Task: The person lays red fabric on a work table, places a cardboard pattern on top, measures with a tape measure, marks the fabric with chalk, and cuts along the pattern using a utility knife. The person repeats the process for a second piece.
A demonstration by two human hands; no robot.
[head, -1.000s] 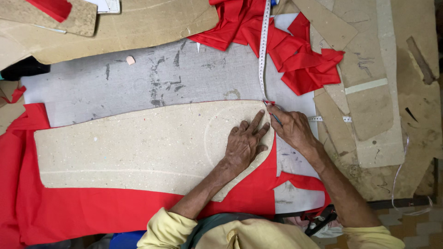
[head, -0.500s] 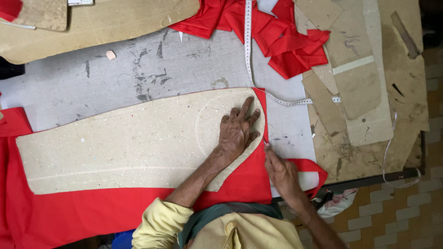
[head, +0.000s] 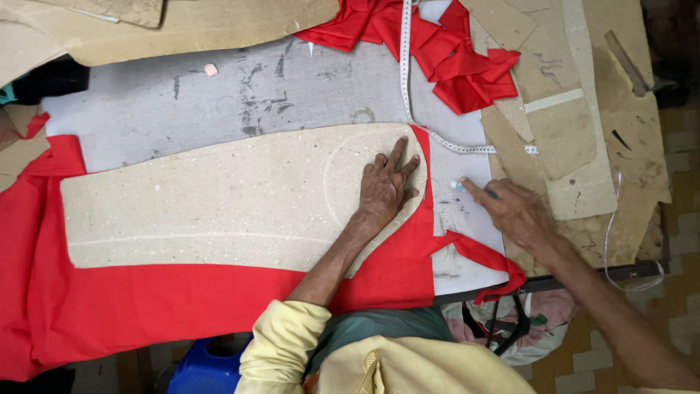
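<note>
Left hand (head: 386,188), fingers spread flat, pins beige cardboard pattern (head: 219,204) on red cloth (head: 182,299); right hand (head: 510,208) pinches small chalk (head: 458,186): press firmly to prevent slipping

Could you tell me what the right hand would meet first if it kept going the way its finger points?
The right hand points up-left over bare table; first in line looks to be the white tape measure, though height is unclear.

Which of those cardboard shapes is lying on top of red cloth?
The long rounded pattern under the left hand. It alone covers the flat red cloth; the other cardboard pieces lie on the table.
</note>
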